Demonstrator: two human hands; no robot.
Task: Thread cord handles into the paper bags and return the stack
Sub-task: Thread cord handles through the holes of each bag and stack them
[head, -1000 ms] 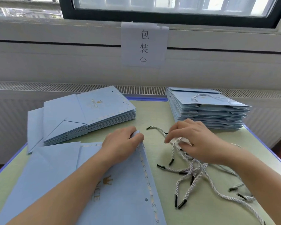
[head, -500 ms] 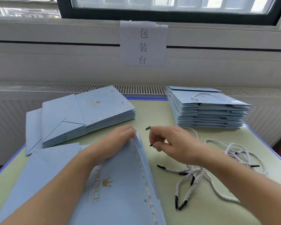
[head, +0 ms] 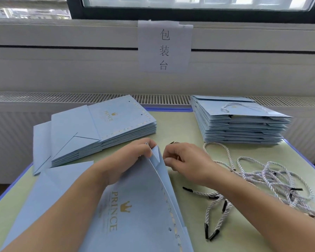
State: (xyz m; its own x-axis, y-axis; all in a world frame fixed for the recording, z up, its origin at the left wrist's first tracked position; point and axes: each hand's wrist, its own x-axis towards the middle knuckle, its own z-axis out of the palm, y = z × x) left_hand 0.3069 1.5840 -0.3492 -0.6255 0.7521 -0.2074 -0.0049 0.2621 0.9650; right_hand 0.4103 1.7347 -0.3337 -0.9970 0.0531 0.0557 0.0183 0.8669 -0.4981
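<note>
The left hand (head: 127, 157) pinches the top corner of the flat blue paper bag (head: 135, 206) at 6 o'clock and lifts its mouth edge off the table (head: 175, 128), seemingly to expose the punched hole for threading. Just beside it, the right hand (head: 185, 162) pinches 1 cord (head: 218, 155) by its black-tipped end, aimed at that raised edge. Loose cords (head: 273, 180) lie at 4 o'clock, unthreaded bags (head: 105, 128) at 10 o'clock, finished bags (head: 240, 122) at 2 o'clock.
</note>
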